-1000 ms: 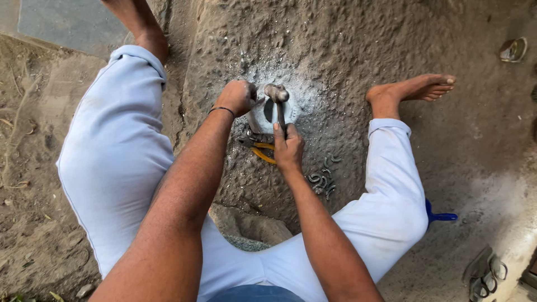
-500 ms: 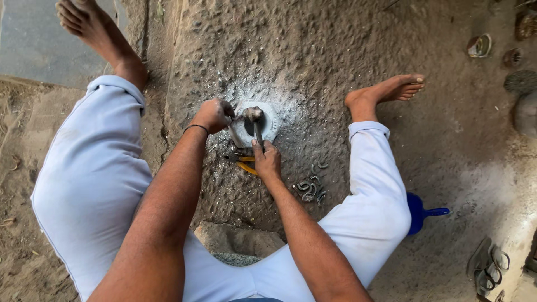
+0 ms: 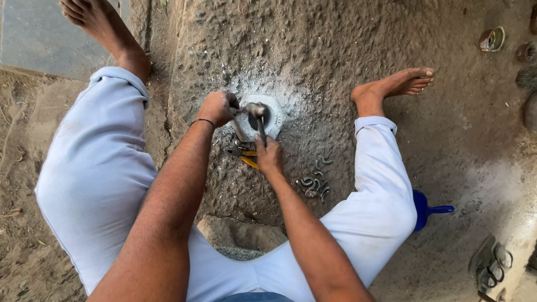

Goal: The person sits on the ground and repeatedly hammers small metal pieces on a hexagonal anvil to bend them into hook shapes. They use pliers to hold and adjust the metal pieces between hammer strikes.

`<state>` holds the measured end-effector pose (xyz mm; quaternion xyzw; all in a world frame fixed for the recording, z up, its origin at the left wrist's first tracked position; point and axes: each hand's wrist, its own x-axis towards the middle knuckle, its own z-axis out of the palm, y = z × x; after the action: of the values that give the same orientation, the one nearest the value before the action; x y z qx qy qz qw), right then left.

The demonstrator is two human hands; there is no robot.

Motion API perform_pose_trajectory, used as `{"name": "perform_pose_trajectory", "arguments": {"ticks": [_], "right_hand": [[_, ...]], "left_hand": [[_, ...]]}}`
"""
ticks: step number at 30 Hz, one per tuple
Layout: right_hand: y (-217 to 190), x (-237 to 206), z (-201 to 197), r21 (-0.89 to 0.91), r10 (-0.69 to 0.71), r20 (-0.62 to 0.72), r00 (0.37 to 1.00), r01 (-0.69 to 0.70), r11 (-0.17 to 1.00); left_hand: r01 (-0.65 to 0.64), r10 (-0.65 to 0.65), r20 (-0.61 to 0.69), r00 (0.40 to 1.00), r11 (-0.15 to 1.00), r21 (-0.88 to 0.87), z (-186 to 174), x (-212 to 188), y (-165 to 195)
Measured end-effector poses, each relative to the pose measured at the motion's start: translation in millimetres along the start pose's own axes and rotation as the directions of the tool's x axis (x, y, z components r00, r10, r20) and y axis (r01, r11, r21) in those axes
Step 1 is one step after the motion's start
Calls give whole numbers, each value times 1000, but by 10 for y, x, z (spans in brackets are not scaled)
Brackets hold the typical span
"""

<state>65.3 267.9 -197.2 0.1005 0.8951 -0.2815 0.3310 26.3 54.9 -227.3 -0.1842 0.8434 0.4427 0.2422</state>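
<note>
I sit on rough stone ground with my legs spread, in pale trousers. My left hand point(image 3: 217, 107) is closed around a thin metal tool that rests on a small round metal anvil point(image 3: 275, 114) set in the ground. My right hand point(image 3: 269, 154) grips the handle of a hammer point(image 3: 257, 112), whose head sits over the anvil. Yellow-handled pliers point(image 3: 246, 159) lie on the ground just under my right hand. A small heap of bent metal rings point(image 3: 313, 182) lies to the right of my right wrist.
A blue plastic object point(image 3: 426, 210) sticks out behind my right knee. Sandals point(image 3: 490, 262) lie at the lower right. Small round containers point(image 3: 492, 39) stand at the upper right. A stone block point(image 3: 240, 234) sits between my thighs. A smooth grey slab point(image 3: 33, 33) is at the upper left.
The view has shifted, so the anvil and hands sit a little further left and lower than a second ago. The hammer head has stayed over the anvil; both hands keep their grips.
</note>
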Motion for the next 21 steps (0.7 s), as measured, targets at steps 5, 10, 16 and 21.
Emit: {"name": "perform_pose_trajectory", "arguments": {"ticks": [5,10,16,21], "right_hand": [[17,89,-136,298,-258,-282,924,340,892],[-43,97,-224,403,-467,-377,800,596,695],[74,-39,114,15,-168,-36,985,169,986],[150,-37,157,94,-130,-45,991,133,987]], "left_hand": [[-13,14,-33,999,999,47,-1,-5,-8],[-30,31,-46,998,999,17,13,9,-23],[7,-7,-6,1000,1000,24,-22,-20,1],[-15,15,29,999,1000,13,-53,-23,19]]}}
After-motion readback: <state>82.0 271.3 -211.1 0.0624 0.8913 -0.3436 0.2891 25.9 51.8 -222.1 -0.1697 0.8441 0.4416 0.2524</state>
